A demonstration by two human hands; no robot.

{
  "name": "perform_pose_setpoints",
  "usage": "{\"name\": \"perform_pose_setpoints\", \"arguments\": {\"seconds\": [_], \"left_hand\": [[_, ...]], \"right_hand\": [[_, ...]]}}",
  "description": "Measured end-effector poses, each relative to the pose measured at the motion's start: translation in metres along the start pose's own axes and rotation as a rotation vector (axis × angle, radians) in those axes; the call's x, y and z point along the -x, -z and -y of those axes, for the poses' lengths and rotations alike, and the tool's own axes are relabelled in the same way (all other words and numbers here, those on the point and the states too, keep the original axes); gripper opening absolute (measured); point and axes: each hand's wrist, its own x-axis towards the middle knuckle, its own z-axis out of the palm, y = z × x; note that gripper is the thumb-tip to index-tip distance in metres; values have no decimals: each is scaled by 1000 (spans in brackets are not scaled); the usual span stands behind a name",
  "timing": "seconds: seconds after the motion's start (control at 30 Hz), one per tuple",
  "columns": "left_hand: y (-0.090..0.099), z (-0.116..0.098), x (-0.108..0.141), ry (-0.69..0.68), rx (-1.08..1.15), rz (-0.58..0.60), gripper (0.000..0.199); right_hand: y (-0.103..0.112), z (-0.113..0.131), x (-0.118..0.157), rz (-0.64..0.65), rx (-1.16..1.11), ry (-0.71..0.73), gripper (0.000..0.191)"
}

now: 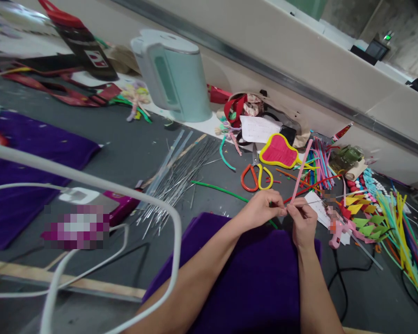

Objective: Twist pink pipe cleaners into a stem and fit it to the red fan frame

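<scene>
Both hands meet at the far edge of a purple cloth [257, 283], thumb and forefinger of each closed in a fine pinch: the left hand [269, 205] and the right hand [303, 221] appear to grip the near end of a pink stem [301, 170], which slants up and away from the fingertips. Held so low — fingertip against fingertip — the thin, bendy piece is presumably easier to control, though the exact contact is too small to make out. A thin wire [321, 201] juts to the right from beside the right hand; whether it joins the pink stem cannot be told. Just beyond the left hand lie scissors [257, 180], their orange and yellow loops turned toward the person, likely for an easy reach. Past them, a yellow-edged pink shape [279, 151] lies flat. On the left, a loose sheaf of metal wires [177, 185] fans out, probably kept at arm's length so the ends stay off the working spot. To the right sit a pink glue gun [338, 234] and, farther right, a bundle of colored stems [402, 232] — roughly gathered lengthwise, perhaps so single ones pull free.
</scene>
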Motion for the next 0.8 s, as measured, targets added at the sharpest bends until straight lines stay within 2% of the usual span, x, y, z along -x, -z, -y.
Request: {"name": "perform_pose_setpoints", "arguments": {"seconds": [0.07,0.13,0.23,0.33,0.43,0.5,0.57,0.67,0.8], "left_hand": [[2,3,0,183,286,131,23],[3,5,0,297,472,228,28],[-1,6,-1,316,492,230,28],[-7,4,-2,185,199,60,20],[-12,2,-1,-89,-308,-138,16],[-14,1,0,-257,-617,-190,12],[-16,2,1,-368,-816,-206,17],[-18,5,1,-440,-925,-247,26],[-17,4,1,-440,-852,-236,24]], "right_hand": [[-1,1,1,24,-40,-20,8],[-1,3,1,38,-64,-45,9],[-1,2,0,8,-58,-76,13],[1,-1,-1,-57,-37,-106,14],[1,-5,-2,-118,-15,-133,15],[-1,-6,-2,-150,-22,-137,16],[-2,-6,-1,-167,-53,-141,15],[-4,-5,-1,-175,-98,-148,12],[-4,-4,-1,-165,-98,-127,9]]}}
